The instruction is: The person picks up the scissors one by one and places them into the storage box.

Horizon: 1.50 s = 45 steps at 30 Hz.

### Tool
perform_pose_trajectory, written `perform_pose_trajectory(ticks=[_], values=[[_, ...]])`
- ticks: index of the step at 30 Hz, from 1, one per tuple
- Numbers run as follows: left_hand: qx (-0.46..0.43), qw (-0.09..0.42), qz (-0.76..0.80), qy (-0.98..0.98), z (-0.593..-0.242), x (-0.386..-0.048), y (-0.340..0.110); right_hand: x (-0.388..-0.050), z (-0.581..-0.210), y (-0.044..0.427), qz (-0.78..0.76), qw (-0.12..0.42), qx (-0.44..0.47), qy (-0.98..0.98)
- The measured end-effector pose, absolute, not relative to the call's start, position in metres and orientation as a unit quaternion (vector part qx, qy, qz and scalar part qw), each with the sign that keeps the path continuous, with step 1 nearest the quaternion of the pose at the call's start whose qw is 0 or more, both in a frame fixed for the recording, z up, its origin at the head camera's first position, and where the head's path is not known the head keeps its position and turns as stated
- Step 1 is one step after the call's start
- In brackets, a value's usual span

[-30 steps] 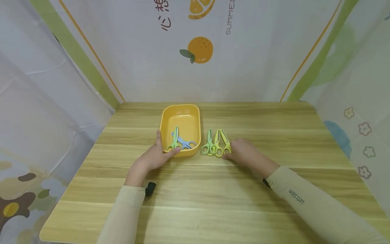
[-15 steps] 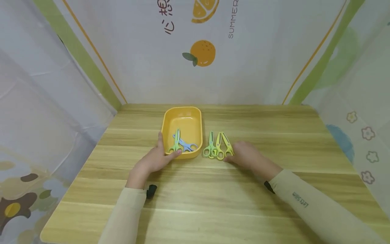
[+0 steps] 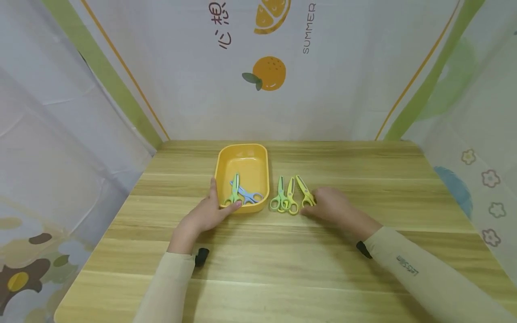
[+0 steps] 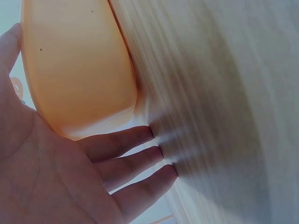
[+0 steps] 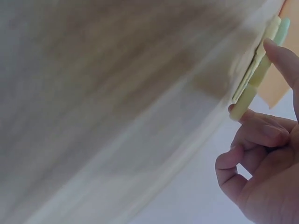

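A yellow tray (image 3: 251, 167) stands on the table, with green scissors (image 3: 235, 190) lying across blue scissors (image 3: 251, 197) inside it. My left hand (image 3: 203, 215) rests spread at the tray's near left corner, thumb along the front rim; in the left wrist view several fairly straight fingers (image 4: 135, 172) reach the tabletop. Right of the tray lie green scissors (image 3: 281, 194) and yellow scissors (image 3: 292, 195) close together. My right hand (image 3: 333, 206) pinches another pair of yellow scissors (image 3: 305, 188) by the handle, which the hand partly hides. Their blades point away from me.
The wooden table (image 3: 258, 269) reaches back to a white curtain (image 3: 331, 98) printed with oranges. Curtains also hang on the left and right. Black wrist straps (image 3: 201, 257) show below both hands.
My right hand has shifted slightly right with the yellow scissors, widening the gap to the neighbouring pair. My left hand stays at the tray corner. The head view has tilted slightly.
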<state>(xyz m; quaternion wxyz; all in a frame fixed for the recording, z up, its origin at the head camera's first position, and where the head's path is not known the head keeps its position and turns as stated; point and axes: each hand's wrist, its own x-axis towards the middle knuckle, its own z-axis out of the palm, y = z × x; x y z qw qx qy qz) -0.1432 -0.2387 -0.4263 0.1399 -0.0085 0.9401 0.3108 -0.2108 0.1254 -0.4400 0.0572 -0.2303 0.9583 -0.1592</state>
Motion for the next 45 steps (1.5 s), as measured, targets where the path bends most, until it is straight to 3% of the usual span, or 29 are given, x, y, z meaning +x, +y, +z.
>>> perform_pose_trajectory(ticks=[11, 25, 45], values=[[-0.016, 0.145, 0.311, 0.939, -0.425, -0.139, -0.241, -0.215, -0.415, 0.129, -0.138, 0.054, -0.230, 0.962], [-0.010, 0.134, 0.318, 0.938, -0.429, -0.138, -0.237, -0.221, -0.391, 0.136, -0.137, -0.009, -0.232, 0.963], [-0.008, 0.131, 0.318, 0.939, -0.426, -0.141, -0.240, -0.225, -0.360, 0.111, -0.182, -0.035, -0.258, 0.948]])
